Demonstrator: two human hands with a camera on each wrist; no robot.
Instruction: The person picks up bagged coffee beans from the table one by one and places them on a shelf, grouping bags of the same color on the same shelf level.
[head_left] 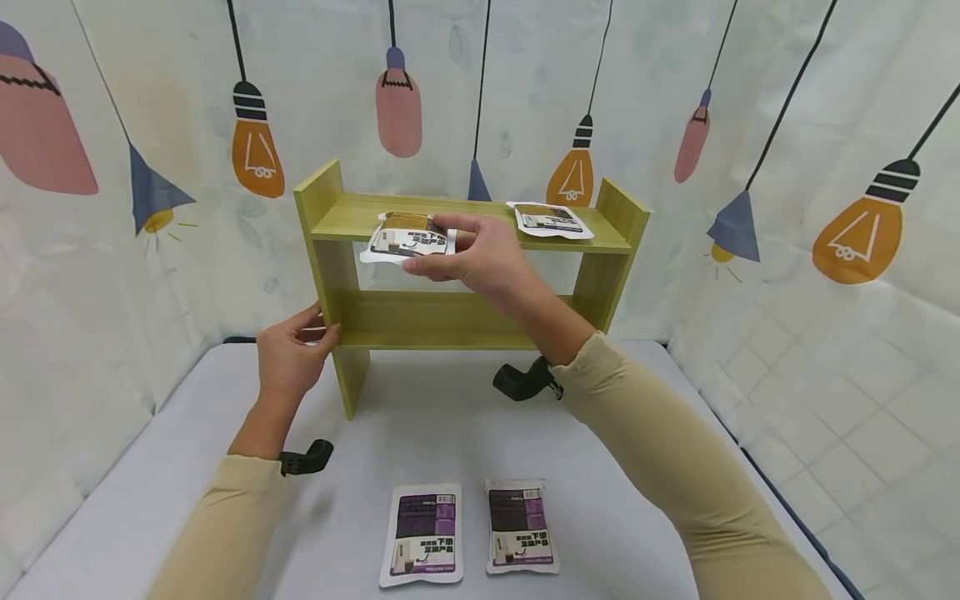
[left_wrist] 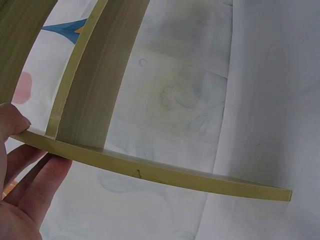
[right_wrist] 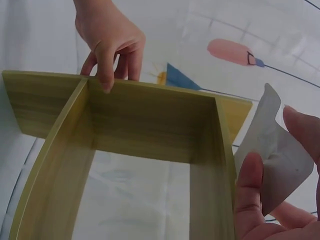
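From the head view, my right hand (head_left: 480, 254) pinches a brown sachet (head_left: 407, 239) just over the top board of the green shelf (head_left: 450, 321); my left hand (head_left: 288, 358) grips its left upright — left wrist: fingers (left_wrist: 47, 177) under the board's edge; right wrist: the sachet's silvery back (right_wrist: 272, 150) between thumb and fingers.

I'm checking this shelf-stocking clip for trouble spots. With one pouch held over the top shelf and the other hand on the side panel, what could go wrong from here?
The right hand holds the brown pouch by one edge only; it sags and could slip from that grip. Set down as it hangs, past the top shelf's front edge, it might slide off. The left hand only lightly steadies the shelf unit's side panel, so a push could shift it.
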